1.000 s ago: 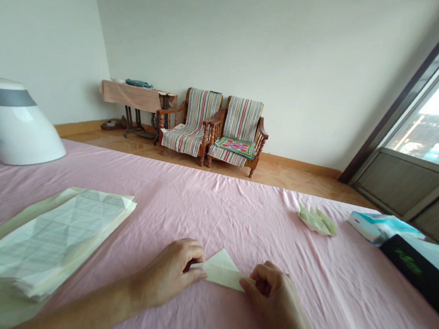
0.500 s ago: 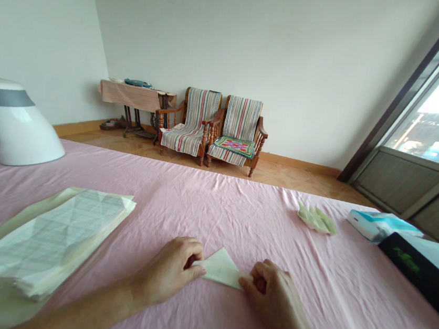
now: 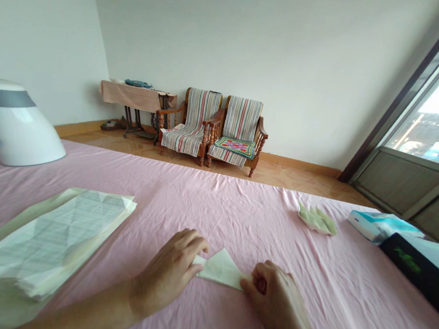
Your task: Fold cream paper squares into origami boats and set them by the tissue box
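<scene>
A small folded piece of pale paper, triangular at the top, lies on the pink cloth between my hands. My left hand rests on its left end with fingers curled and fingertips pressing the paper down. My right hand is closed in a pinch on the paper's right corner. A thick stack of pale creased sheets lies to the left of my left forearm.
The pink tablecloth covers the whole table. A white kettle stands at the far left. Several folded paper pieces lie at the right, beside a teal-and-white pack and a black box. Two striped armchairs stand by the far wall.
My left hand's fingers have lifted and slid a little forward over the paper's left end. The right hand keeps its pinch on the right corner. The paper has barely shifted.
</scene>
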`<state>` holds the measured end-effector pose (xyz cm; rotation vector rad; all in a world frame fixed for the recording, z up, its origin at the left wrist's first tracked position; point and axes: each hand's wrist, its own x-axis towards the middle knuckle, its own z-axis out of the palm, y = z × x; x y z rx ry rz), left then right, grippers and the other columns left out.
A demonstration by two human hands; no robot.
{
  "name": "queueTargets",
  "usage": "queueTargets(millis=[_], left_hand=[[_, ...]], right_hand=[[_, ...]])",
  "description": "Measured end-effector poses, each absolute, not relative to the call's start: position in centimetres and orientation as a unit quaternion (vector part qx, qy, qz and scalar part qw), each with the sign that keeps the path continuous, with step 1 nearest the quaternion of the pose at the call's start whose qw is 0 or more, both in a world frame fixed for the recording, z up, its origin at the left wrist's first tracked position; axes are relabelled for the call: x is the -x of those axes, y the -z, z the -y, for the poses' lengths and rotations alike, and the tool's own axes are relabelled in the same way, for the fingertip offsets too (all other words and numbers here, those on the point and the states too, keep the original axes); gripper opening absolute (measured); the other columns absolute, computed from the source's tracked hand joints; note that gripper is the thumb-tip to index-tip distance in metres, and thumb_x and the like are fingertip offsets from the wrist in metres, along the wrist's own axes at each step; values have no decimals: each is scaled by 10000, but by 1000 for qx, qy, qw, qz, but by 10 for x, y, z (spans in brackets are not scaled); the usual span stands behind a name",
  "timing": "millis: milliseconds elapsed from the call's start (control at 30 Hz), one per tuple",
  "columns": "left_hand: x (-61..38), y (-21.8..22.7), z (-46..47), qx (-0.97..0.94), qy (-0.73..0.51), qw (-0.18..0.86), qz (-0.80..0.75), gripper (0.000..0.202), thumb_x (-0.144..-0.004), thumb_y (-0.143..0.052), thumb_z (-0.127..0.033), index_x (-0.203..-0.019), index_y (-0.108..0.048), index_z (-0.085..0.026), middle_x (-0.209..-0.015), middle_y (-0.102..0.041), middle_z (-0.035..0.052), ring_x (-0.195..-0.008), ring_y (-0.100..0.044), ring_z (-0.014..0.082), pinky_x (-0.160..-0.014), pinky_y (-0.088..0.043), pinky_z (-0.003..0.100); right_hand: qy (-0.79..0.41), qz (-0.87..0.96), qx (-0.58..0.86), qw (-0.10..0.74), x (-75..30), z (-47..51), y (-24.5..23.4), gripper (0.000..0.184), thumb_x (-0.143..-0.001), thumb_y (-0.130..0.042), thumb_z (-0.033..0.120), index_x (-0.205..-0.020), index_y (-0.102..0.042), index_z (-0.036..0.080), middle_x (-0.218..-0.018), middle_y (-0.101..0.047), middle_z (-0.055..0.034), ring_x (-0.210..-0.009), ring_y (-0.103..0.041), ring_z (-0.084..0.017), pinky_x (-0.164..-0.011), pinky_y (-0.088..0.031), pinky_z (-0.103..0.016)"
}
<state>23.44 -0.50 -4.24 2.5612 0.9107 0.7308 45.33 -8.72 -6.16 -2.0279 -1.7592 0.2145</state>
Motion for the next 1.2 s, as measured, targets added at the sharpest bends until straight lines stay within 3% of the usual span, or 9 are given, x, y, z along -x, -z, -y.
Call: queueTargets(millis=[167, 233, 367, 467, 533, 700, 867, 1033, 1200], left_hand=[[-233, 35, 11, -956, -179, 80, -220, 198, -895, -503, -35, -758, -550, -170, -789, -581, 13, -795, -517, 195, -768, -358, 329], [-232, 31, 12, -965, -151, 61, -204, 190, -893, -489, -25, -782, -551, -166, -801, -587, 18, -787, -526, 194, -792, -352, 349], [-231, 22, 17, -976, -121, 7, -179, 201, -921, -458, -54, -1039, -574, -168, -870, -612, 43, -820, -559, 212, -915, -310, 450], [-230, 22, 23, -983, -102, -34, -152, 334, -922, -489, -84, -1244, -506, -170, -912, -626, 56, -842, -572, 224, -971, -266, 504], [-230, 23, 27, -983, -111, -61, -135, 373, -935, -487, -105, -1304, -467, -160, -927, -632, 59, -853, -572, 227, -993, -237, 526], [-228, 23, 34, -982, -97, -98, -130, 377, -980, -449, -176, -1356, -425, -156, -1031, -627, 76, -939, -559, 222, -1023, -239, 489], [-229, 29, 34, -980, -100, -86, -148, 382, -983, -446, -189, -1362, -419, -156, -932, -628, 54, -911, -557, 225, -1002, -255, 481], [-227, 32, 32, -980, -101, -75, -154, 355, -978, -461, -207, -1331, -450, -173, -1003, -631, 58, -936, -548, 223, -1004, -214, 485], [-227, 31, 33, -979, -81, -71, -176, 300, -947, -502, -196, -1247, -513, -179, -1021, -634, 45, -957, -547, 228, -1010, -182, 488]], right_hand=[[-78, 635, 736, 222, -457, 86, 63, 228, -805, -591, 276, -599, -510, 219, -640, -560, 8, -641, -532, -185, -586, -281, -291], [-85, 636, 733, 225, -459, 86, 66, 229, -804, -588, 273, -598, -505, 220, -645, -562, 6, -644, -534, -187, -581, -288, -289], [-79, 640, 720, 257, -460, 88, 68, 67, -778, -622, 227, -783, -556, 215, -664, -563, 22, -640, -535, -181, -606, -323, -295], [-27, 683, 668, 293, -454, 93, 66, 201, -779, -580, 120, -955, -573, 219, -796, -597, -3, -732, -549, -193, -678, -361, -320], [-12, 722, 622, 302, -447, 96, 66, 228, -822, -493, 64, -944, -592, 229, -864, -600, -25, -790, -549, -195, -692, -375, -312], [-3, 746, 582, 324, -433, 99, 81, 257, -870, -426, 53, -758, -582, 224, -786, -582, -29, -735, -533, -181, -636, -380, -276], [75, 744, 578, 328, -433, 103, 92, 203, -825, -462, 69, -742, -564, 224, -727, -559, -24, -657, -513, -187, -579, -375, -279], [142, 785, 545, 260, -437, 108, 87, 232, -847, -425, 50, -864, -598, 203, -767, -594, -27, -655, -541, -182, -589, -408, -281], [199, 780, 529, 268, -438, 110, 84, 351, -861, -375, 58, -1070, -610, 214, -782, -617, -19, -631, -548, -176, -581, -398, -287]])
